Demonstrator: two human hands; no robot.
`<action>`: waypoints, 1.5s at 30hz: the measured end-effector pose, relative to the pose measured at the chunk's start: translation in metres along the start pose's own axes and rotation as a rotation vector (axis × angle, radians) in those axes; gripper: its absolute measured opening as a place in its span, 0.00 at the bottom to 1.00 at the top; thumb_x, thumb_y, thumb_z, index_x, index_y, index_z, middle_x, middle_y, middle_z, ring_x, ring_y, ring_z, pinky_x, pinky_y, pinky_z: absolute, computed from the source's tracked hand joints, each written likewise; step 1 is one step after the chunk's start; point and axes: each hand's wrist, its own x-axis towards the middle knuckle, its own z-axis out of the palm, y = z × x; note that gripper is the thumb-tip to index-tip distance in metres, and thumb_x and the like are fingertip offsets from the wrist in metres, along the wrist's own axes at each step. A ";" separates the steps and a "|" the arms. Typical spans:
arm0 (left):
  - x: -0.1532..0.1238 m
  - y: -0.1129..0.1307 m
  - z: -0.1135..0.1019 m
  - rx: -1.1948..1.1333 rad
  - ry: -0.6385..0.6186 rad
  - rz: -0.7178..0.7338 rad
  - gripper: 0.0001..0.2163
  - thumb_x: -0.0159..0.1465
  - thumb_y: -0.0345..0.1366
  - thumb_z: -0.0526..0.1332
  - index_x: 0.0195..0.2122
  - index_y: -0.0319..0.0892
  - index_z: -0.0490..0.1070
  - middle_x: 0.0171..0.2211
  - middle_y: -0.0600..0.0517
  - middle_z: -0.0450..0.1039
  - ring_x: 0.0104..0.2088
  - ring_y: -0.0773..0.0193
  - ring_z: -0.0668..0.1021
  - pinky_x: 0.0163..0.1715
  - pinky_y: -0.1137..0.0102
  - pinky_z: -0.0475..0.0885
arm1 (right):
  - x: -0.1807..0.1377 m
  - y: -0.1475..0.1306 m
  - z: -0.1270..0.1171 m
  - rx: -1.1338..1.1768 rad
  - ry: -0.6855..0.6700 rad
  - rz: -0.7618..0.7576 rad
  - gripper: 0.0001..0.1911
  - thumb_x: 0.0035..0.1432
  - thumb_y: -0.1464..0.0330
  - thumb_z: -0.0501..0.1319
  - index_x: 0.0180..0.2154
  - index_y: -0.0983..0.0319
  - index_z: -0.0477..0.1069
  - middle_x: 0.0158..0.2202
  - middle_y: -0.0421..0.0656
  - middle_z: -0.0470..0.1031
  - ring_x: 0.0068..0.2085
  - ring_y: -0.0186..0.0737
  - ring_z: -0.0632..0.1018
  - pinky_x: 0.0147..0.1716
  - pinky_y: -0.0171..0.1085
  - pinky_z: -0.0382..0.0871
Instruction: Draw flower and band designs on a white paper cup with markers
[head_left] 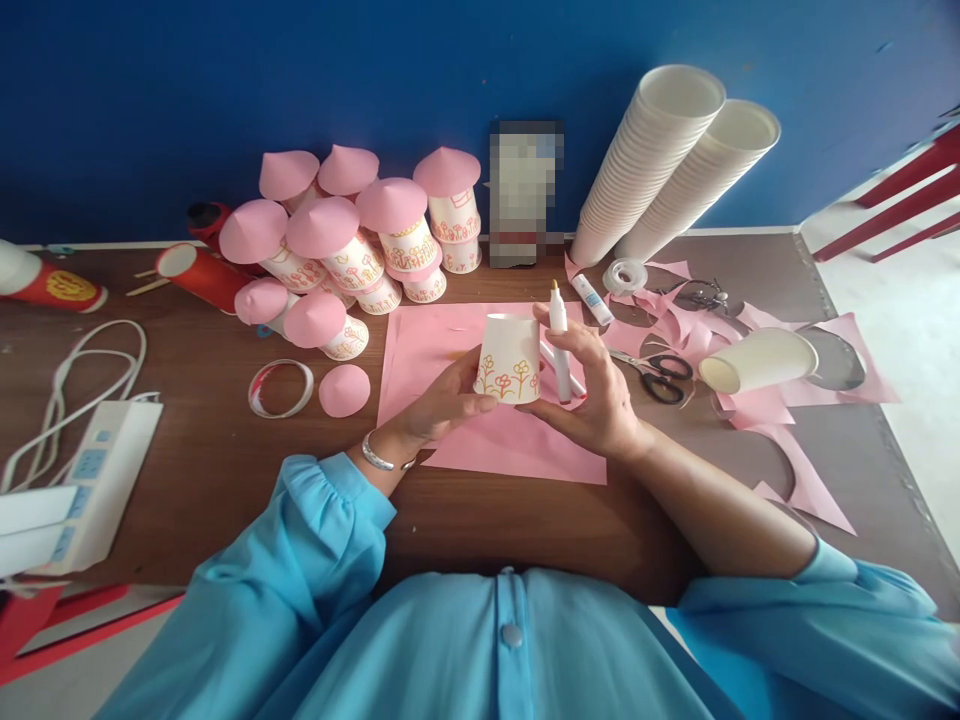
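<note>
The left grip point(442, 405) clasps one upturned paper cup point(510, 358) at the middle of the frame, above the table point(210, 450). Orange and red flowers are drawn along the cup's rim. The right grip point(600, 395) is clenched around one white marker point(559, 335), tip up, just beside the cup. Beneath lies one pink sheet point(510, 445). To the right are one pair of scissors point(660, 372), one loose cup point(757, 360) on its side, and one small tube point(592, 298) whose label is too small to read. At upper right lean two cup stacks point(652, 160). At upper left cluster eight pink-capped cups point(322, 227), and one loose cone point(344, 390) lies below them.
</note>
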 end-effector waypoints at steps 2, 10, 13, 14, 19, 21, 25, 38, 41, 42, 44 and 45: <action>0.000 -0.003 -0.002 0.004 -0.014 -0.010 0.29 0.58 0.46 0.77 0.59 0.44 0.77 0.56 0.40 0.82 0.63 0.39 0.78 0.60 0.52 0.73 | 0.000 -0.001 -0.001 -0.031 0.002 -0.007 0.39 0.62 0.62 0.75 0.68 0.55 0.61 0.64 0.56 0.77 0.65 0.62 0.79 0.60 0.60 0.79; 0.002 -0.002 -0.001 0.206 0.116 0.000 0.39 0.49 0.45 0.83 0.61 0.46 0.73 0.57 0.43 0.78 0.59 0.43 0.78 0.56 0.56 0.75 | -0.004 0.000 0.002 -0.210 -0.031 -0.054 0.38 0.66 0.58 0.71 0.70 0.55 0.58 0.62 0.57 0.78 0.63 0.61 0.80 0.58 0.62 0.79; 0.001 0.000 0.000 0.182 0.115 -0.046 0.35 0.52 0.44 0.82 0.60 0.46 0.74 0.54 0.44 0.80 0.54 0.47 0.80 0.51 0.58 0.77 | -0.004 -0.001 0.002 -0.178 -0.046 -0.060 0.41 0.66 0.59 0.71 0.72 0.56 0.56 0.64 0.57 0.76 0.64 0.62 0.79 0.59 0.63 0.78; 0.001 0.000 -0.001 0.161 0.110 -0.037 0.35 0.53 0.45 0.81 0.60 0.46 0.74 0.53 0.44 0.80 0.53 0.47 0.80 0.51 0.59 0.77 | -0.003 -0.001 0.001 -0.162 -0.041 -0.057 0.42 0.66 0.59 0.72 0.73 0.56 0.55 0.65 0.57 0.75 0.64 0.62 0.78 0.59 0.63 0.78; 0.002 -0.006 -0.006 0.053 0.162 0.023 0.33 0.52 0.48 0.81 0.57 0.46 0.75 0.51 0.46 0.82 0.53 0.49 0.82 0.54 0.56 0.75 | 0.002 -0.007 -0.005 -0.114 0.031 -0.029 0.41 0.64 0.65 0.72 0.72 0.52 0.56 0.61 0.53 0.77 0.58 0.58 0.80 0.54 0.59 0.81; 0.003 -0.007 -0.007 0.028 0.170 0.026 0.33 0.51 0.49 0.81 0.56 0.46 0.76 0.50 0.46 0.82 0.52 0.49 0.82 0.56 0.54 0.75 | 0.004 -0.011 -0.007 -0.098 0.059 -0.009 0.39 0.64 0.70 0.71 0.70 0.52 0.58 0.56 0.50 0.78 0.53 0.54 0.81 0.51 0.56 0.82; 0.004 -0.007 -0.006 0.018 0.159 0.028 0.32 0.52 0.49 0.81 0.55 0.45 0.77 0.49 0.46 0.82 0.51 0.49 0.82 0.57 0.52 0.75 | 0.009 -0.023 -0.009 -0.056 0.043 0.034 0.39 0.63 0.72 0.69 0.71 0.55 0.58 0.48 0.48 0.79 0.48 0.52 0.80 0.49 0.56 0.82; 0.003 -0.004 -0.003 0.028 0.145 0.047 0.30 0.53 0.46 0.80 0.55 0.47 0.76 0.49 0.48 0.81 0.50 0.51 0.82 0.52 0.57 0.75 | 0.016 -0.043 -0.028 -0.026 -0.029 -0.146 0.13 0.70 0.72 0.63 0.54 0.60 0.77 0.35 0.44 0.82 0.34 0.40 0.84 0.29 0.38 0.80; 0.003 -0.004 -0.003 0.034 0.144 0.031 0.31 0.52 0.47 0.80 0.56 0.47 0.75 0.49 0.47 0.81 0.51 0.50 0.81 0.52 0.56 0.75 | 0.013 -0.045 -0.023 0.002 -0.041 -0.094 0.14 0.66 0.76 0.65 0.52 0.61 0.76 0.36 0.44 0.84 0.36 0.41 0.86 0.33 0.37 0.83; 0.003 -0.004 -0.003 0.039 0.147 0.024 0.31 0.52 0.48 0.80 0.56 0.47 0.75 0.49 0.47 0.81 0.52 0.50 0.81 0.53 0.56 0.75 | 0.013 -0.046 -0.021 0.008 -0.046 -0.086 0.13 0.66 0.77 0.65 0.51 0.61 0.76 0.36 0.45 0.84 0.37 0.41 0.86 0.33 0.37 0.83; 0.003 -0.004 -0.003 0.051 0.152 0.018 0.33 0.52 0.48 0.81 0.56 0.47 0.74 0.49 0.48 0.80 0.52 0.50 0.81 0.53 0.56 0.74 | 0.012 -0.045 -0.019 0.014 -0.047 -0.084 0.12 0.66 0.77 0.65 0.50 0.63 0.76 0.36 0.46 0.84 0.37 0.41 0.87 0.33 0.36 0.84; 0.003 -0.004 -0.003 0.056 0.153 0.015 0.34 0.51 0.48 0.81 0.56 0.48 0.74 0.49 0.48 0.80 0.51 0.50 0.81 0.52 0.56 0.74 | 0.011 -0.045 -0.019 0.015 -0.049 -0.086 0.11 0.66 0.77 0.65 0.50 0.63 0.76 0.36 0.46 0.84 0.37 0.41 0.87 0.33 0.36 0.84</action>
